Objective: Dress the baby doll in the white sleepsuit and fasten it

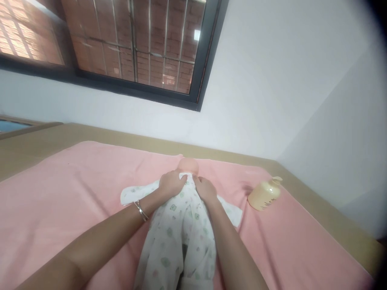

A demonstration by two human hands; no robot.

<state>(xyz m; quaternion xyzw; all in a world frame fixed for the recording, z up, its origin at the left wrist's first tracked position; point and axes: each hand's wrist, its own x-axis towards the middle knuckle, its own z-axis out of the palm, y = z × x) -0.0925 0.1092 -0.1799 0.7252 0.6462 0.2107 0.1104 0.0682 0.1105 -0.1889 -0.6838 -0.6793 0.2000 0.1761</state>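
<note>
Pink blanket (99, 173) below; printed garment (171, 231) looks light, floppy, best held by collar (188, 176). Left hand (172, 184) and right hand (207, 189) there; gripping or resting, can't tell.

Left hand (173, 184): bare, slim, the thumb short in outline
Left wrist: a silvery bracelet (141, 210), glossy where light catches it
Bracelet shape: narrow bands, parted by a small gap, ringing the wrist loosely
Left forearm (105, 237): bare, slender, smooth, widening toward the elbow
Right hand (206, 189): bare, fingernails too blurred to tell
Right forearm (234, 245): bare, unadorned, tapering to the wrist
</note>
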